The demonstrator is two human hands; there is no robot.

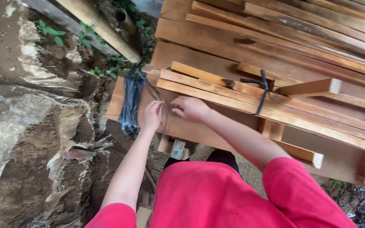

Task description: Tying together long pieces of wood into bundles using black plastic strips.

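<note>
At the near end of the stacked timber, a thin black plastic strap (162,110) runs down across the edge of the long reddish-brown wooden slats (216,90), and both hands meet on it. The left hand (152,115) has its fingers curled and appears to pinch the strap where it drops toward the lower plank; the right hand (189,108) is loosely closed just beside it, fingertips pressed to the slat end, though whether it actually grips the strap I cannot tell. Handling it well probably means keeping the strand taut and flat against the wood, with the two hands close together so it does not slip off the corner. Just left of the hands, a thick bundle of the same black strapping (131,103) hangs over the end of the wide flat board (123,95) beneath. Farther along, a black tie (263,90) already circles a few slats. Behind lies a broad pile of sawn planks (300,38), resting on short wooden blocks. A pale round pole (102,27) slants across bare earth (5,50), with torn grey sacking (26,122) and small green weeds (51,31) on the ground outdoors.
</note>
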